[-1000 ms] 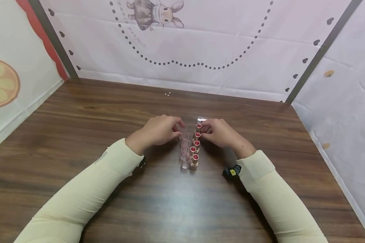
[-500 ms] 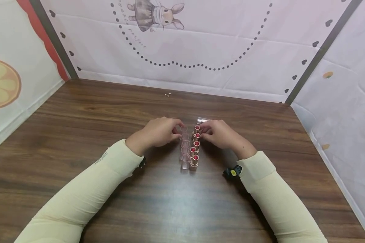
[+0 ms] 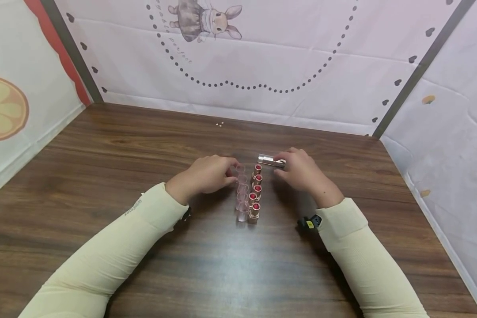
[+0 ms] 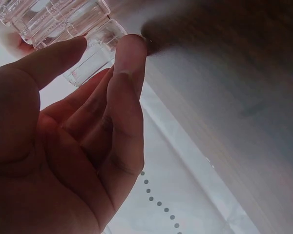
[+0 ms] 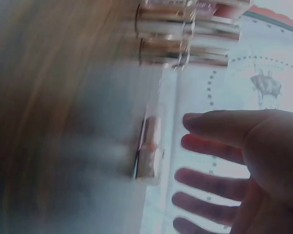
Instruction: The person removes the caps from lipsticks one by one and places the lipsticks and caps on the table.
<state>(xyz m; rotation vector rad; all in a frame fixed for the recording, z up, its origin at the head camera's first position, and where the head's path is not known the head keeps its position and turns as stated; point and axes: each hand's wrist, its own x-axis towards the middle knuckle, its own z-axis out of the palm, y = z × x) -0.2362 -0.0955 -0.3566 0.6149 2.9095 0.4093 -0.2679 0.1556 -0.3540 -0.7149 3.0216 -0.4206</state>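
In the head view, several clear lipstick caps (image 3: 242, 188) stand upright in a row. Just right of them runs a row of upright uncapped lipsticks (image 3: 257, 189) with red tips and gold tubes. My left hand (image 3: 208, 174) is at the far end of the cap row. Its thumb and index finger lie on either side of the farthest cap (image 4: 95, 58) in the left wrist view. One more lipstick (image 3: 272, 160), with its clear cap on, lies flat behind the rows. My right hand (image 3: 302, 170) is at its right end, fingers spread and apart from it in the right wrist view.
The dark wooden table (image 3: 163, 265) carries everything. A few tiny white bits (image 3: 220, 124) lie near its back edge. Printed cloth walls (image 3: 282, 53) close off the back and both sides. Each wrist wears a small black camera.
My right hand has left the farthest upright lipstick and moved right, to the end of the lying one. That upright lipstick shifted slightly left and nearer. My left hand has hardly moved.
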